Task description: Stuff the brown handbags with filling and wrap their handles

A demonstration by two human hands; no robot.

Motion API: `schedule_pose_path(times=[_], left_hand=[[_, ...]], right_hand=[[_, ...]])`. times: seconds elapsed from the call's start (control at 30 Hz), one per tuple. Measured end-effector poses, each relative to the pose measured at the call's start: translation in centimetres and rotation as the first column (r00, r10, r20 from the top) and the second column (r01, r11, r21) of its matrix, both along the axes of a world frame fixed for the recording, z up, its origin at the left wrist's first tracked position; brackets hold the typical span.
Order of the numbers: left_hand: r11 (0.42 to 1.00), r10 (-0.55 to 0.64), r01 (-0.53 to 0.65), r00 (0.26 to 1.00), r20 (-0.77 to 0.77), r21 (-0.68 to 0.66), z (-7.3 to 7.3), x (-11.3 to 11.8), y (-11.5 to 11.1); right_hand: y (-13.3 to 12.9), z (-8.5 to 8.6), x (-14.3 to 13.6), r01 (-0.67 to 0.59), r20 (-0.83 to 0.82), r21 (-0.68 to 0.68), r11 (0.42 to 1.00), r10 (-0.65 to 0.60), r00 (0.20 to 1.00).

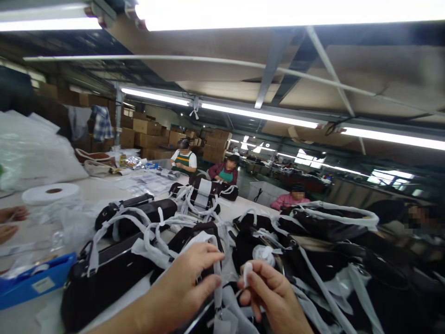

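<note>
bags (107, 278): matt, smooth | bin (21, 290): plast., glossy | boxes (148, 126): cardbd, matt

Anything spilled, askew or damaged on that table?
No spill or damage shows. The dark bags lie heaped at differing angles, their white-wrapped straps crossing untidily; clear plastic lies crumpled beside the white roll. Likely just clutter.

Near tube (292, 14): blown out white above me, glare spilling around it.
Far windows (309, 158): small, burnt-out patches to the right.
Roof (222, 55): dim between the lights.
My left hand (194, 273) and right hand (264, 287): lit from above, fairly clear.
Bags (107, 269): dark, detail sinking into shadow.
Edges: stretched; I see blur at far right.
</note>
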State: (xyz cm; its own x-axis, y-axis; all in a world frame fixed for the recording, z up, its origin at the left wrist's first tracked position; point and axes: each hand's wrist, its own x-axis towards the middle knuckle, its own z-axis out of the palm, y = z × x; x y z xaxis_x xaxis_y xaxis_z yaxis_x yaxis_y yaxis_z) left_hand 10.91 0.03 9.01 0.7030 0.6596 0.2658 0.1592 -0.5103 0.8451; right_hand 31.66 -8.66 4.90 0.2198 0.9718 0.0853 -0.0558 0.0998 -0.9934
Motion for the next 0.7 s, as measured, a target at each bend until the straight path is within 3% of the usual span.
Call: schedule_pose_path(times=[0.03, 0.1, 0.17, 0.2, 0.33, 0.43, 0.7], left_hand=[[0.988, -0.105, 0.107, 0.994, 0.02, -0.109, 0.3, 0.7, -0.7], [0.869, -0.309, 0.341, 0.94, 0.145, -0.358, 0.2, 2.4, -1.9], [0.714, -0.377, 0.463, 0.886, 0.269, -0.526, -0.5, 4.0, -2.6], [0.678, -0.355, 0.45, 0.893, 0.277, -0.581, -1.0, 4.6, -2.7], [0.713, -0.249, 0.27, 0.96, 0.127, -0.647, -2.8, 6.0, -2.8], [0.71, -0.304, 0.327, 0.941, 0.148, -0.623, -3.4, 6.3, -3.0], [0.683, -0.351, 0.4, 0.914, 0.205, -0.611, -5.1, 6.7, -3.5]], right_hand=[[0.0, 0.0, -0.3, -0.028, -0.036, 0.011, 1.0, 0.028, 0.999], [-0.2, 0.0, -0.7, -0.052, -0.136, 0.052, 0.997, 0.059, 0.989], [-0.6, -0.2, -1.0, -0.044, -0.242, 0.07, 0.997, 0.059, 0.968], [-0.8, -0.4, -0.9, -0.032, -0.277, 0.071, 0.997, 0.051, 0.959], [-1.6, -2.0, -0.4, 0.031, -0.257, 0.094, 0.995, -0.006, 0.966], [-2.1, -2.7, -0.3, 0.07, -0.239, 0.114, 0.991, -0.041, 0.97], [-3.2, -2.6, -0.9, 0.142, -0.339, 0.051, 0.989, -0.117, 0.933]])
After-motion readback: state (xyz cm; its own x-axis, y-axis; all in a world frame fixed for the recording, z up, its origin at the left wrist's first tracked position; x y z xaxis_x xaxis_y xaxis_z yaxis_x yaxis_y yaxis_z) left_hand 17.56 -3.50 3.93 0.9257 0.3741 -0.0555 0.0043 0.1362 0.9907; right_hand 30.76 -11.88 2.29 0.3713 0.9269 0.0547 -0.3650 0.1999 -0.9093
